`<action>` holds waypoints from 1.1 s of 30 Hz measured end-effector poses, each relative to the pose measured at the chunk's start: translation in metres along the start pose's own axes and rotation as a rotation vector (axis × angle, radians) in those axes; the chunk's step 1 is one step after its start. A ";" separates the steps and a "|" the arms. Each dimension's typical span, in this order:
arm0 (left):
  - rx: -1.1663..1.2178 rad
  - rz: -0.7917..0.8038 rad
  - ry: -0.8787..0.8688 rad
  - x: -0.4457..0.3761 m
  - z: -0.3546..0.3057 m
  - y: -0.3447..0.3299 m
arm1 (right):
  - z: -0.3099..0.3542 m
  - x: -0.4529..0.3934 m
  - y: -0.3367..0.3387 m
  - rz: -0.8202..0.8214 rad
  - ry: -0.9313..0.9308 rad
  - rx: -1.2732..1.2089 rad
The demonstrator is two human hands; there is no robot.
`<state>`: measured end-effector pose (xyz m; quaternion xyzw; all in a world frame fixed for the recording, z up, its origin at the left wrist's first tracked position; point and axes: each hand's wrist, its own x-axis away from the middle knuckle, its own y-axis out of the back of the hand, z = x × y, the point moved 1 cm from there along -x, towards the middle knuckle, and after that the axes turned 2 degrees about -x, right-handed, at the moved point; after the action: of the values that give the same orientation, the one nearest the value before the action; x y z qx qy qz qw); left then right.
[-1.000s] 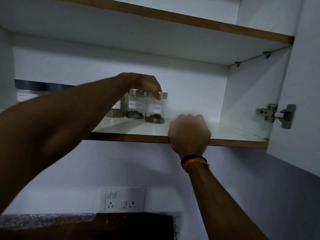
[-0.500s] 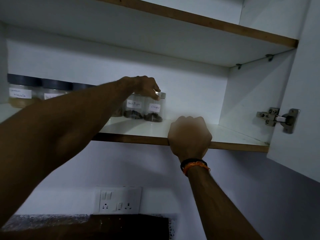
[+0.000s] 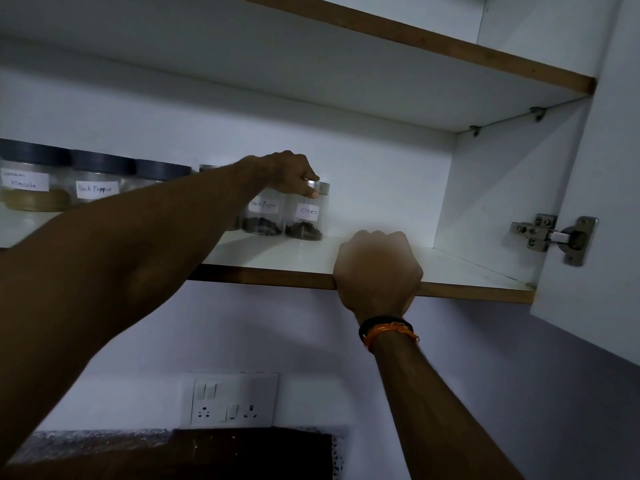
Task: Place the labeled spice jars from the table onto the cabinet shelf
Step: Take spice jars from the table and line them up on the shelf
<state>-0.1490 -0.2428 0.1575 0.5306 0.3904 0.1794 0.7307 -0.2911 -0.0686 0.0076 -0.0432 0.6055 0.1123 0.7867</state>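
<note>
Two small clear glass jars with silver metal lids at the back of the white cabinet shelf (image 3: 450, 268), side by side and touching or nearly so: the Cloves jar (image 3: 308, 216) on the right, the small Black Pepper jar (image 3: 264, 213) on its left. Further left, three wider clear jars with dark lids, among them a masala jar (image 3: 29, 183) and a big Black Pepper jar (image 3: 98, 185).

Left hand (image 3: 289, 173) reaching in from the left, fingers curled over the silver lid of the Cloves jar, thumb tip pressed to the lid's rim. Jar base apparently flat on the shelf, so likely the final settling of this jar. Right hand (image 3: 377, 268) hooked over the brown wooden front edge of the shelf, fingers curled round it for support.

To finish well: keep the label facing forward, check the base is fully seated, then lift the fingers straight up off the lid without dragging sideways, to avoid knocking the neighbour.
</note>
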 end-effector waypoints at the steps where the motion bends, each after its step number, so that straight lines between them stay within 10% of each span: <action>1: -0.001 -0.004 0.002 -0.001 0.000 -0.001 | 0.000 0.000 0.000 0.005 -0.002 0.005; 20: 0.297 -0.056 0.034 0.097 -0.042 0.015 | 0.005 -0.005 0.007 0.402 -0.040 0.263; 33: 0.400 -0.262 -0.039 0.213 -0.093 -0.026 | 0.019 0.037 0.050 0.367 0.106 0.169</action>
<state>-0.0890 -0.0495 0.0408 0.6130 0.4693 -0.0080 0.6355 -0.2752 -0.0116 -0.0197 0.1281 0.6512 0.2000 0.7208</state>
